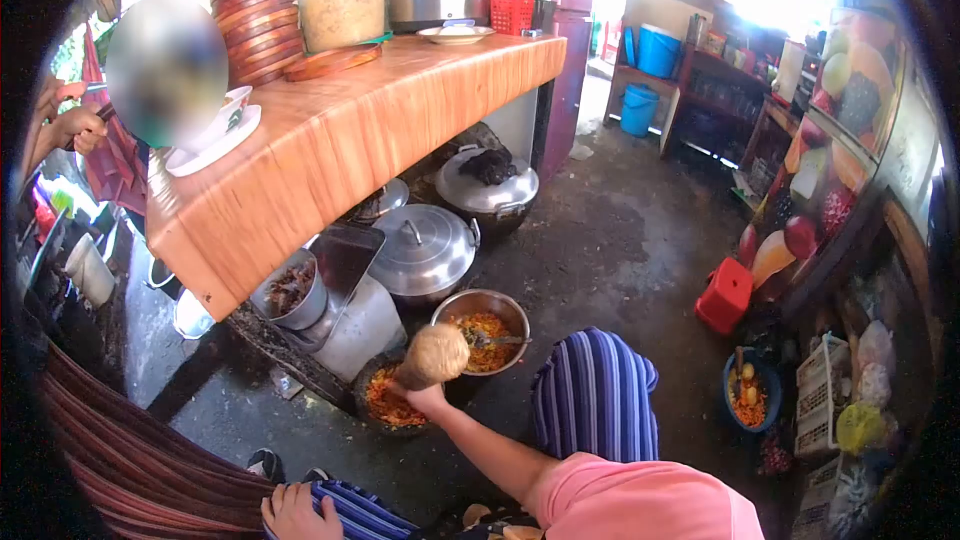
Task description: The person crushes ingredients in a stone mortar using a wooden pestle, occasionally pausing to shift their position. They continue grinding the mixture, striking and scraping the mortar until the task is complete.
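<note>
My right hand [424,401] is closed around a thick wooden pestle [438,354], its broad pale end tilted up toward me. The lower end goes down toward a dark mortar [363,412] on the floor. Orange-red crushed food [388,402] lies inside the mortar. Just behind and to the right stands a metal bowl [522,318] of similar orange mixture with green bits, a spoon [505,340] resting in it. My left hand [296,514] lies on the blue striped cloth over my knee, fingers spread, holding nothing.
A wood-patterned table [380,100] overhangs the floor at left. Under it are a lidded pot [425,245] and a pail [292,290]. A red stool [724,297] and blue basin [765,390] stand at right. Another person's hands [82,128] show at far left.
</note>
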`<state>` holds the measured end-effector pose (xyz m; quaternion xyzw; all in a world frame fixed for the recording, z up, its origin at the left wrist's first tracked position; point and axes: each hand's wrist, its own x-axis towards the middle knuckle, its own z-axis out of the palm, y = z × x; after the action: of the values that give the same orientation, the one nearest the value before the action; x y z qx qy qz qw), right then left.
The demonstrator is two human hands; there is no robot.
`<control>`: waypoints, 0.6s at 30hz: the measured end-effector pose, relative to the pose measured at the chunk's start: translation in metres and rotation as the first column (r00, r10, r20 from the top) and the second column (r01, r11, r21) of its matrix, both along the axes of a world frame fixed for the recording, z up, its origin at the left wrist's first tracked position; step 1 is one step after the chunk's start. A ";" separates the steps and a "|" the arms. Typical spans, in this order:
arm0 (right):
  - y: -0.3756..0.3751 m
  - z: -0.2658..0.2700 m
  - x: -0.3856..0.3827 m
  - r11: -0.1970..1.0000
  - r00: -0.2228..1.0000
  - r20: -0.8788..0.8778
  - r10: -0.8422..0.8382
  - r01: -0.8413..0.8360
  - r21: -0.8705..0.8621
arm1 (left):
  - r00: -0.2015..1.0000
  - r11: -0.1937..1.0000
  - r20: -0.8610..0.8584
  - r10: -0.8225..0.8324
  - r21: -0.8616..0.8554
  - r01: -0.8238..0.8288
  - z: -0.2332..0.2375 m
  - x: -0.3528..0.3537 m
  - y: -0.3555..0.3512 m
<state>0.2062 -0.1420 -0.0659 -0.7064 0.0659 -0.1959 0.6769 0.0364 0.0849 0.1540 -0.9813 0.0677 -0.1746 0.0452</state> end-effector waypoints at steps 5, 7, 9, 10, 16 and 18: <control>-0.008 0.095 0.018 0.990 0.981 0.133 0.142 -0.138 -0.034 | 0.999 0.999 0.020 -0.026 -0.020 0.026 -0.001 0.000 0.005; -0.005 0.111 0.019 0.976 0.964 0.184 0.190 -0.206 0.073 | 1.000 0.999 0.004 0.010 -0.034 -0.010 -0.003 0.000 0.010; 0.000 0.075 0.026 0.984 0.979 0.101 0.176 -0.175 -0.020 | 1.000 0.999 -0.003 0.024 -0.046 -0.024 -0.001 0.000 0.008; 0.002 0.052 0.019 0.986 0.985 0.057 0.162 -0.159 -0.046 | 1.000 0.998 -0.012 0.019 -0.055 -0.020 -0.001 0.000 0.007; 0.006 0.016 -0.004 0.992 0.997 0.037 0.075 -0.078 0.102 | 0.999 1.000 -0.033 -0.008 -0.029 0.007 0.001 -0.004 -0.004; 0.001 0.061 0.005 0.998 0.994 0.089 0.060 -0.063 0.030 | 1.000 0.999 -0.009 -0.026 -0.035 0.025 -0.004 -0.003 0.002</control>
<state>0.2113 -0.1409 -0.0051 -0.6875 0.0177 -0.2048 0.6965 0.0337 0.0865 0.1503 -0.9818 0.0774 -0.1717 0.0255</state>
